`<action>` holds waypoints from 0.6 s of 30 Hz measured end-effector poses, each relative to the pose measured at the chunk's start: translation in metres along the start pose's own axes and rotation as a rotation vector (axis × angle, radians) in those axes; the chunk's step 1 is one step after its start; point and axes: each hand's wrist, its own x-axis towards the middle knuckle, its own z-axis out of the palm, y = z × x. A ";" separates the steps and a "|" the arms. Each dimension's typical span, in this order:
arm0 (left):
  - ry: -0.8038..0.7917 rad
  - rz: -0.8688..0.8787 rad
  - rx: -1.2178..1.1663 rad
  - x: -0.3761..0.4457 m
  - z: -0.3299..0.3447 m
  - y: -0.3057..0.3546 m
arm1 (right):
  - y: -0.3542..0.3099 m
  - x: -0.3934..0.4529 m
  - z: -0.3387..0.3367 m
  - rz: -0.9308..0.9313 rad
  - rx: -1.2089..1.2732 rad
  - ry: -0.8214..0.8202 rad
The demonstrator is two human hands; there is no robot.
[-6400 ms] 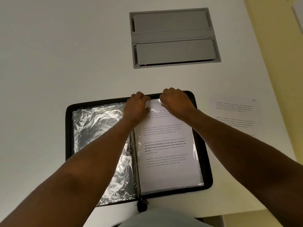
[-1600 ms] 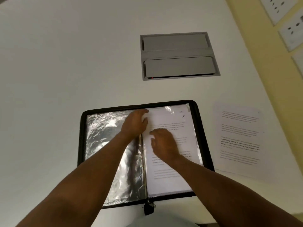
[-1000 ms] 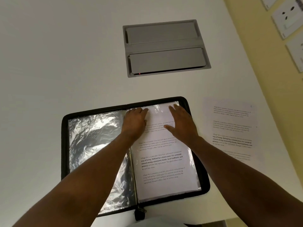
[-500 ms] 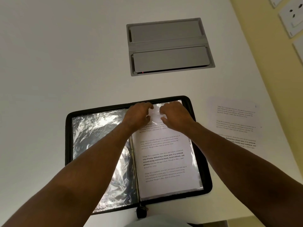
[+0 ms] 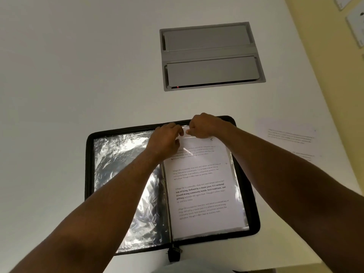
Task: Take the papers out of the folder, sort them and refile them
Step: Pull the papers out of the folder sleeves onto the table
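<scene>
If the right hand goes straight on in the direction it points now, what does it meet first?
Probably the left hand: the right hand has its knuckles turned toward it, a small gap apart, over the sleeve's top edge.

I note a white worktop (image 5: 78,75) with a recessed grey rectangular double-flap hatch (image 5: 211,56), beside a yellow wall (image 5: 323,56) bearing white sockets (image 5: 357,28).
</scene>
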 end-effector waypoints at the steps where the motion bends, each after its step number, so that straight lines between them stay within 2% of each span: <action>1: 0.001 -0.001 -0.013 -0.001 0.000 -0.001 | -0.001 0.006 -0.003 0.010 -0.027 -0.034; 6: -0.047 -0.020 -0.098 -0.003 0.001 -0.006 | -0.003 0.022 -0.014 0.067 -0.087 -0.268; 9: -0.033 -0.029 -0.158 -0.003 0.000 -0.005 | -0.005 0.031 -0.016 0.120 -0.151 -0.339; 11: -0.012 -0.027 -0.198 -0.004 0.000 -0.004 | -0.008 0.034 -0.018 0.109 -0.237 -0.326; 18: 0.047 -0.035 -0.303 0.003 0.002 0.002 | 0.005 0.045 -0.068 0.049 -0.337 -0.089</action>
